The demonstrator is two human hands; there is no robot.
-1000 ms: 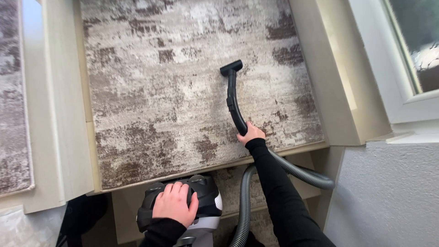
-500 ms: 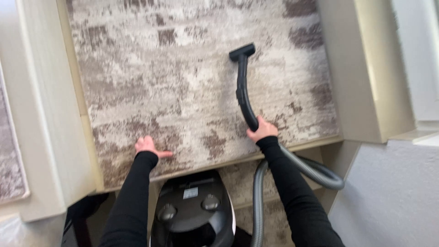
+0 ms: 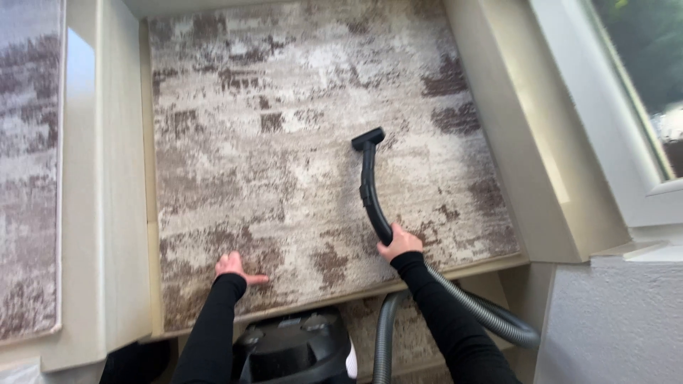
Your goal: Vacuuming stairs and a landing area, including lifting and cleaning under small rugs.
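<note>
The right hand (image 3: 400, 243) is clenched around the curved black vacuum wand (image 3: 373, 203), whose small nozzle (image 3: 368, 138) rests on the mottled grey-brown carpet (image 3: 284, 142) toward the far middle of a raised platform. The left hand (image 3: 233, 267) grasps nothing; it lies flat, fingers spread, on the carpet near the platform's near edge. The grey ribbed hose (image 3: 491, 320) loops down from the wand over that edge, swings right and curls back toward the black canister vacuum (image 3: 295, 348), which sits below, between the two arms.

Risks, as I judge them: the hose bends sharply where it crosses the platform edge, so a long push toward the far side could kink it, or drag the canister into the step. The narrow nozzle may seal against the pile and lift the carpet if it is not fixed down, though the flat left hand seems placed to prevent that. Leaning weight onto that hand so near the edge could let it slip off.
</note>
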